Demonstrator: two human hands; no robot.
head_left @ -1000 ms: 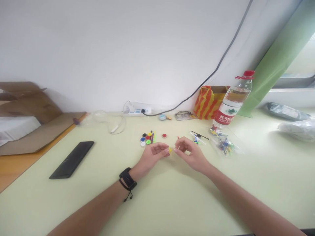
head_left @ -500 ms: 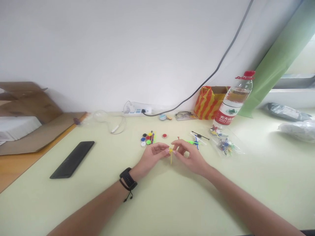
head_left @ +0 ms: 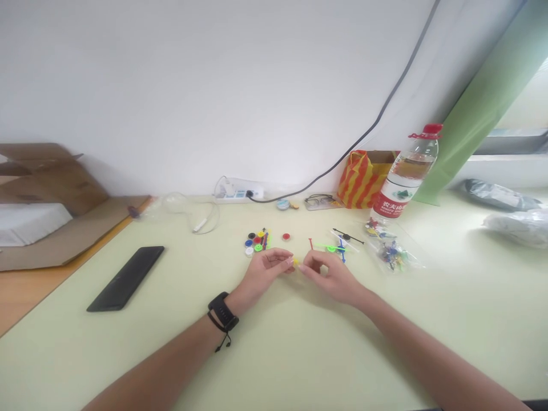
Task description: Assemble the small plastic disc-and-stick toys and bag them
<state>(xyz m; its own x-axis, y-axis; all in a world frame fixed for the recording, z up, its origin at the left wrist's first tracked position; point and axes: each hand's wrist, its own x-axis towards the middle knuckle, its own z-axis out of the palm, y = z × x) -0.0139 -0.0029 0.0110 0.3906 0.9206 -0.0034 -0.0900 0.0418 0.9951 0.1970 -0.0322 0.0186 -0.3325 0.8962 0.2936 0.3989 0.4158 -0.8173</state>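
My left hand (head_left: 270, 270), with a black watch (head_left: 223, 311) on its wrist, pinches a small yellow plastic spinner piece (head_left: 295, 261) between thumb and fingers. Opposite it, my right hand (head_left: 326, 275) has its thumb and forefinger brought together close to the yellow piece; what lies between them is hidden. Beyond my right hand lie plastic spinner arrows: a black one (head_left: 347, 236), a blue one (head_left: 341, 249) and a green one (head_left: 330, 249). Past my left hand sit several coloured discs, among them a white disc (head_left: 249, 251), and a separate red disc (head_left: 286, 236).
A clear bag of small coloured parts (head_left: 394, 254) lies at the right, by a tilted-looking water bottle (head_left: 400, 185) and a striped bag (head_left: 362, 180). A black flat case (head_left: 126, 278) rests at left. Eyeglasses (head_left: 319, 200) and a power strip (head_left: 237, 193) are near the wall.
The yellow rod that pointed down between my hands no longer shows clearly. My right forefinger has curled down toward its thumb, uncovering more of the green arrow; my left hand stays nearly still.
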